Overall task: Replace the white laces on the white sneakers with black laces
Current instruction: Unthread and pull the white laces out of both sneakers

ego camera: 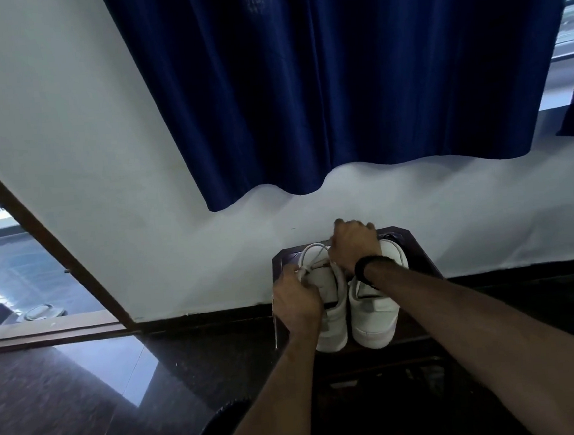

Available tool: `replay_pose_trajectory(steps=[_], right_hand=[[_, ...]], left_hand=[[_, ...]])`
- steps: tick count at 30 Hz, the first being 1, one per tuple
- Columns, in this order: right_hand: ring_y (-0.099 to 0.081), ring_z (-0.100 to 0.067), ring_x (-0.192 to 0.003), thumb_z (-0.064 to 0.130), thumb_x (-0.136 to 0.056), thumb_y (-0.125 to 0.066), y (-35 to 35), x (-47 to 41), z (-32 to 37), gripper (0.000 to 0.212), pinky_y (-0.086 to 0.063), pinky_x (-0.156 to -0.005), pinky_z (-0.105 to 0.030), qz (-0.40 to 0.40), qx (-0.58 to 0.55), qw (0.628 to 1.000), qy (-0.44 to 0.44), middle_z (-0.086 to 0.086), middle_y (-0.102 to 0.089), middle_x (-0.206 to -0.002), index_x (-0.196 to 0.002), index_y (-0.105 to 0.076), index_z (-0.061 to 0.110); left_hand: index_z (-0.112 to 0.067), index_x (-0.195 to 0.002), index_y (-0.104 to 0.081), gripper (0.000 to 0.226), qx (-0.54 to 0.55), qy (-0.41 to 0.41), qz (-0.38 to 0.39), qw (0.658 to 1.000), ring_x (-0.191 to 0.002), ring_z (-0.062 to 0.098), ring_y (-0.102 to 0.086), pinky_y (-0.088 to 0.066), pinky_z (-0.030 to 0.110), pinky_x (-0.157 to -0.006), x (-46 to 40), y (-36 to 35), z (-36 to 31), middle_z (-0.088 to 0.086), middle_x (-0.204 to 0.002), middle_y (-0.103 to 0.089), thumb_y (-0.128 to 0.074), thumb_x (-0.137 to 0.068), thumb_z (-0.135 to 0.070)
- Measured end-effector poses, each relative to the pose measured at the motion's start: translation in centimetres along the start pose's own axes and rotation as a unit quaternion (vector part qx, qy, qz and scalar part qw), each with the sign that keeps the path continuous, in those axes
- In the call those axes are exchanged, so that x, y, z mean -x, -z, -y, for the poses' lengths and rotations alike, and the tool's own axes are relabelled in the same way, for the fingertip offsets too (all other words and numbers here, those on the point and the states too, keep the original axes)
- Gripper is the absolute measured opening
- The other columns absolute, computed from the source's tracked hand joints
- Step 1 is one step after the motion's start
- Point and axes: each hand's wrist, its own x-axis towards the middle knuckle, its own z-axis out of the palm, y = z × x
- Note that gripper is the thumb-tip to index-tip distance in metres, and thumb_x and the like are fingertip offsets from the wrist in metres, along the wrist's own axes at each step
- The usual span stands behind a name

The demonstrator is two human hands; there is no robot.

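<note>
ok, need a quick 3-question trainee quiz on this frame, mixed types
1. True or false: both hands are working on the left sneaker, not the right sneaker.
2. Multiple choice: what does the left hand pinch? A) a black lace B) the white lace C) the blue curtain
3. Fill in: the sneakers stand side by side on a small dark ____ against the wall.

Key
1. True. The right hand reaches across to the lace loops over the left sneaker.
2. B
3. table
</note>
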Motion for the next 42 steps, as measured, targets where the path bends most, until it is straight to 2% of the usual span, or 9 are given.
replay_pose_trajectory(steps=[5, 12, 14, 16, 19, 23, 28, 39, 42], right_hand=[[-0.052, -0.027, -0.115, 0.013, -0.078, -0.06, -0.5, -0.4, -0.1, 0.052, -0.043, -0.093, -0.035, 0.06, -0.144, 0.982, 0.105, -0.007, -0.058, -0.125, -0.129, -0.05, 0.013], [-0.054, -0.02, -0.1, 0.033, -0.096, -0.05, 0.6, -1.5, 1.2, 0.025, -0.032, -0.092, -0.03, 0.069, 0.089, 0.945, 0.307, 0.001, -0.066, -0.108, -0.109, -0.071, 0.029], [-0.059, -0.018, -0.097, 0.033, -0.092, -0.054, 1.1, -1.5, 0.6, 0.023, -0.037, -0.093, -0.033, 0.011, -0.037, 0.982, 0.186, 0.006, -0.07, -0.103, -0.101, -0.075, 0.033], [-0.065, -0.024, -0.096, 0.032, -0.087, -0.056, 1.7, -2.0, -0.9, 0.023, -0.047, -0.092, -0.035, -0.055, -0.212, 0.974, -0.05, 0.002, -0.073, -0.102, -0.098, -0.076, 0.028], [-0.061, -0.033, -0.108, 0.031, -0.084, -0.059, 1.4, -2.5, -3.0, 0.035, -0.047, -0.099, -0.04, 0.043, -0.237, 0.943, -0.231, -0.012, -0.065, -0.119, -0.113, -0.067, 0.013], [-0.05, -0.027, -0.117, 0.027, -0.08, -0.064, 1.3, -2.3, -2.9, 0.049, -0.045, -0.098, -0.037, 0.045, -0.154, 0.986, -0.045, -0.005, -0.063, -0.124, -0.128, -0.059, 0.017], [-0.049, -0.019, -0.113, 0.047, -0.09, -0.057, 0.8, -1.3, 0.3, 0.039, -0.034, -0.095, -0.034, 0.091, 0.027, 0.958, 0.272, 0.005, -0.067, -0.116, -0.125, -0.064, 0.03], [-0.053, -0.023, -0.104, 0.029, -0.094, -0.051, 1.2, -0.9, 2.5, 0.022, -0.033, -0.092, -0.036, 0.046, 0.217, 0.924, 0.311, -0.005, -0.067, -0.104, -0.097, -0.067, 0.016], [-0.052, -0.024, -0.101, 0.029, -0.086, -0.05, 2.7, -1.4, 2.0, 0.023, -0.034, -0.09, -0.042, -0.044, 0.194, 0.964, 0.178, -0.004, -0.065, -0.102, -0.101, -0.063, 0.016]], left_hand=[[-0.022, -0.111, -0.063, 0.034, 0.007, -0.012, -0.01, 1.0, -0.097, 0.029, -0.063, -0.05, 0.038, -0.074, 0.1, -0.1, -0.1, 0.005, -0.1, -0.067, -0.055, -0.082, -0.009], [-0.022, -0.112, -0.063, 0.033, 0.014, -0.012, -0.018, 1.0, -0.097, 0.028, -0.063, -0.049, 0.038, -0.075, 0.3, 0.0, -0.2, 0.005, -0.101, -0.067, -0.051, -0.083, -0.011], [-0.025, -0.11, -0.062, 0.034, 0.01, -0.006, -0.016, 1.0, -0.094, 0.029, -0.063, -0.049, 0.038, -0.073, 0.2, 0.1, -0.2, 0.004, -0.1, -0.066, -0.05, -0.081, -0.011], [-0.026, -0.108, -0.061, 0.034, 0.003, 0.0, -0.01, 1.0, -0.094, 0.03, -0.062, -0.047, 0.037, -0.072, 0.2, 0.0, -0.2, 0.004, -0.1, -0.065, -0.05, -0.08, -0.011], [-0.026, -0.107, -0.061, 0.031, -0.003, 0.005, -0.005, 1.0, -0.094, 0.032, -0.062, -0.046, 0.036, -0.071, 0.3, 0.2, -0.3, 0.006, -0.099, -0.064, -0.052, -0.081, -0.012], [-0.023, -0.108, -0.061, 0.03, 0.003, 0.004, -0.007, 1.0, -0.096, 0.031, -0.061, -0.047, 0.037, -0.073, 0.3, 0.1, -0.3, 0.006, -0.101, -0.064, -0.052, -0.082, -0.013], [-0.022, -0.114, -0.061, 0.031, 0.007, -0.007, -0.011, 1.0, -0.098, 0.028, -0.062, -0.048, 0.037, -0.075, 0.3, 0.0, -0.2, 0.005, -0.104, -0.065, -0.052, -0.086, -0.015], [-0.02, -0.114, -0.061, 0.028, 0.0, 0.003, -0.013, 1.0, -0.099, 0.028, -0.062, -0.048, 0.037, -0.076, 0.3, 0.0, -0.4, 0.005, -0.104, -0.066, -0.046, -0.091, -0.017], [-0.023, -0.111, -0.062, 0.027, 0.002, 0.003, -0.017, 1.0, -0.097, 0.026, -0.062, -0.047, 0.036, -0.075, 0.3, 0.0, -0.2, 0.003, -0.101, -0.066, -0.046, -0.09, -0.015]])
